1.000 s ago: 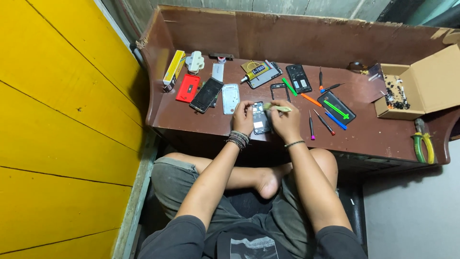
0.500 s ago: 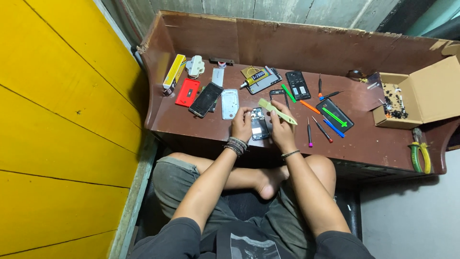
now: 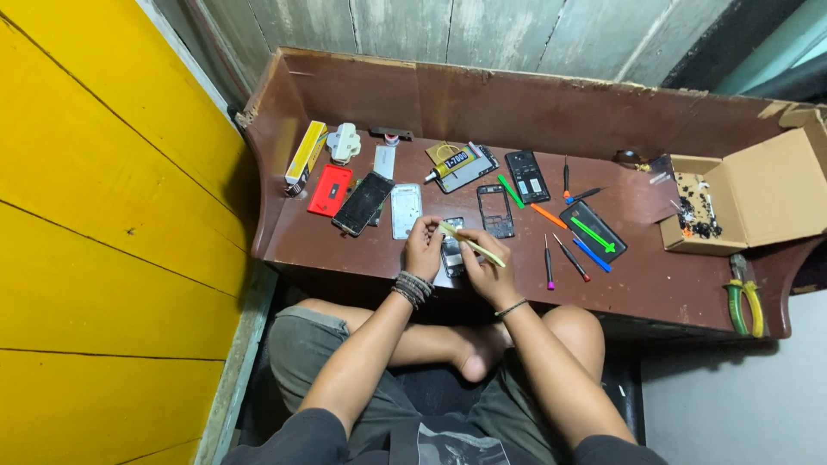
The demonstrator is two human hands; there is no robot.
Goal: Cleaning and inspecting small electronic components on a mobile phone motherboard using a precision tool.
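I sit cross-legged at a low brown bench (image 3: pixel 655 284). My left hand (image 3: pixel 422 250) grips the left edge of a small dark opened phone (image 3: pixel 451 254) lying on the bench near its front edge. My right hand (image 3: pixel 488 274) holds a thin pale yellow-green stick tool (image 3: pixel 469 244), its tip resting at the phone's top left by my left fingers. A black phone frame (image 3: pixel 496 211) lies just beyond the phone.
Left part of the bench: a yellow box (image 3: pixel 305 152), a red case (image 3: pixel 329 190), a cracked black phone (image 3: pixel 363 203), a silver back cover (image 3: pixel 406 210). Further right: a glue tube (image 3: pixel 451 164), small screwdrivers (image 3: pixel 560 258), a cardboard box (image 3: pixel 758 194), green-handled pliers (image 3: pixel 744 306). A yellow wall (image 3: pixel 112 215) stands left.
The view has tilted slightly, so the bench sits lower in the picture. The stick tool's tip has swung from the right of the phone to its top left, by my left fingers.
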